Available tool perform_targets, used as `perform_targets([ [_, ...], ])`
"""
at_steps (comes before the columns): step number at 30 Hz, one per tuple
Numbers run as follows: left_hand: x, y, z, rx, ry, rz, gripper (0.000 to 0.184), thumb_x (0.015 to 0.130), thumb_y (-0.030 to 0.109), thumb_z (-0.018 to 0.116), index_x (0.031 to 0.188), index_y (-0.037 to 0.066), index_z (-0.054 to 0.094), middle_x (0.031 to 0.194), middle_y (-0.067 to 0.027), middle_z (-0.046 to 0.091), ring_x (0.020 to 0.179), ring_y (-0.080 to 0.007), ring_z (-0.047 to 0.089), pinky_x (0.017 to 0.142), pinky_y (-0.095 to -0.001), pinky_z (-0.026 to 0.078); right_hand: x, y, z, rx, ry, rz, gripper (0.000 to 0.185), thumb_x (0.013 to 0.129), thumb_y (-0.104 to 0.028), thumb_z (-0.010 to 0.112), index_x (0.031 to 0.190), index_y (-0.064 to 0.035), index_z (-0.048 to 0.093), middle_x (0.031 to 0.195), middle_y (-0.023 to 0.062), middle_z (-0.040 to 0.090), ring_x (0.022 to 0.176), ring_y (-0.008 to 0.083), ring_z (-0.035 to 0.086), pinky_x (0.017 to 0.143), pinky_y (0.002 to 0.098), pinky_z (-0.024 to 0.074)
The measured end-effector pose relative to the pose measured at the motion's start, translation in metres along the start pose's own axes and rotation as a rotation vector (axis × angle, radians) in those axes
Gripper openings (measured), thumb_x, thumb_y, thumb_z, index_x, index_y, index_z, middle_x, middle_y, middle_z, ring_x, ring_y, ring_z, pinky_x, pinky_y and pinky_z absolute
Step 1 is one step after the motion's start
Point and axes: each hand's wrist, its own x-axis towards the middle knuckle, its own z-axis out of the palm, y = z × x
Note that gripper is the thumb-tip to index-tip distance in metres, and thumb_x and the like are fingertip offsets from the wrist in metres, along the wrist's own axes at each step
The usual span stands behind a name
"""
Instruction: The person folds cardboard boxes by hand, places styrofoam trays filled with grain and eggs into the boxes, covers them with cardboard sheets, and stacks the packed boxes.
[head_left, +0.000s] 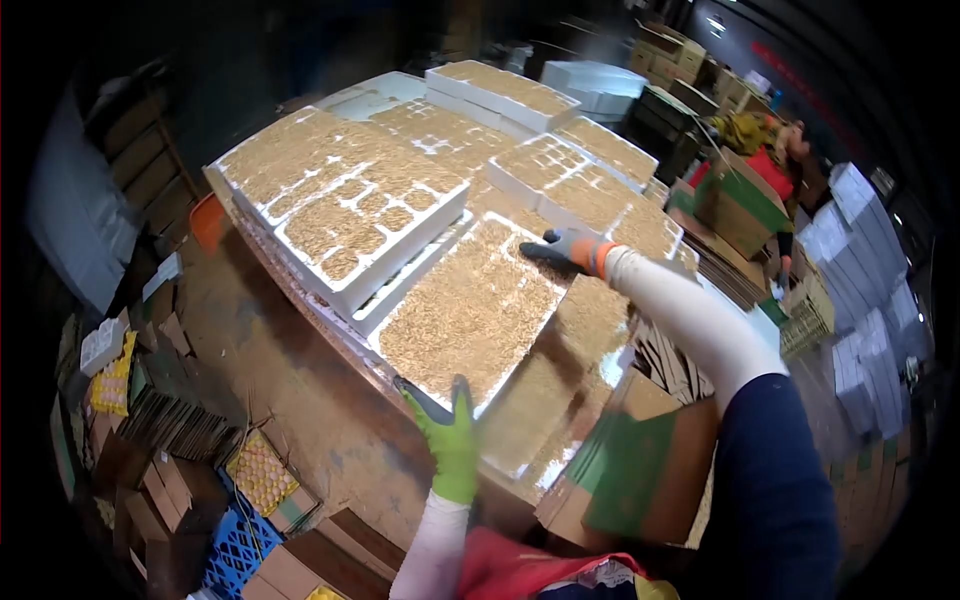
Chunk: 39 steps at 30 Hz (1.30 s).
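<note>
White-rimmed, the tray of tan bits [465,310] is toward the table's [345,348] near left corner, beside stacked trays [345,200]. Your left hand [447,437] spreads thumb and fingers at that tray's near end; your right hand [570,252] rests on its far right corner. I cannot tell whether either grips.

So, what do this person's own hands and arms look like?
The left hand wears a bright green glove with dark grey tips; the right hand wears a dark grey one with an orange cuff. Pale cream sleeves cover both forearms, with a navy-blue sleeve above the right one. No markings are readable.
</note>
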Motion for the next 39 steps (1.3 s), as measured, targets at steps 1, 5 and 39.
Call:
perform_targets([
  [1, -0.007, 0.018, -0.003, -0.077, -0.035, 0.018, 0.093, 0.094, 0.035, 0.067, 0.154, -0.009, 0.011, 0.160, -0.0294, 0.015, 0.149, -0.0348, 0.018, 0.121, -0.0406, 0.018, -0.016, 0.008, -0.018, 0.422, -0.088, 0.017, 0.079, 0.076, -0.070, 0.071, 0.116, -0.0018, 0.068, 0.099, 0.0072, 0.068, 0.089, 0.0177, 0.062, 0.078, 0.0328, 0.0490],
  [5, -0.033, 0.092, -0.004, -0.232, -0.344, 0.053, 0.087, 0.093, 0.023, 0.067, 0.153, -0.009, 0.013, 0.153, -0.0264, 0.028, 0.138, -0.0294, 0.033, 0.113, -0.0376, 0.029, -0.154, 0.029, -0.130, 0.716, -0.103, 0.342, 0.051, 0.090, -0.045, 0.070, 0.126, -0.0098, 0.063, 0.095, 0.0021, 0.060, 0.082, 0.0132, 0.054, 0.075, 0.0295, 0.0482],
  [39, -0.016, -0.054, 0.346, -0.020, -0.917, 0.091, 0.054, 0.082, 0.026, 0.076, 0.127, 0.001, 0.059, 0.118, -0.0152, 0.067, 0.102, -0.0267, 0.065, 0.088, -0.0358, 0.050, -0.582, 0.068, -0.064, -0.061, -0.367, 1.012, 0.056, 0.089, -0.058, 0.062, 0.100, -0.0033, 0.060, 0.100, 0.0213, 0.067, 0.096, 0.0405, 0.062, 0.085, 0.0484, 0.0476],
])
